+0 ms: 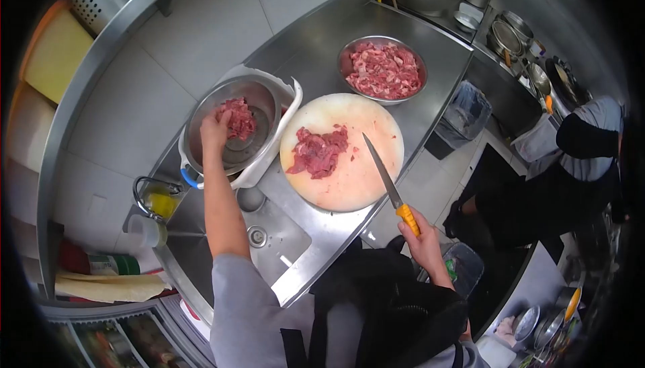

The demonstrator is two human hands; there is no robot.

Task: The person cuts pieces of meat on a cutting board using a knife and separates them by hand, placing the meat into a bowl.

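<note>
My right hand is wrapped round the yellow handle of a kitchen knife. Its long blade points away from me over the right part of a round white cutting board. Pieces of raw red meat lie on the left half of the board. Over on the left, my left hand reaches into a deep metal bowl, its fingers closed on a clump of cut meat. The fingertips are partly hidden by the meat.
A metal bowl heaped with cut meat stands behind the board. A white plastic tub surrounds the left bowl. Nearby are a sink and faucet. A bin and another person are at the right.
</note>
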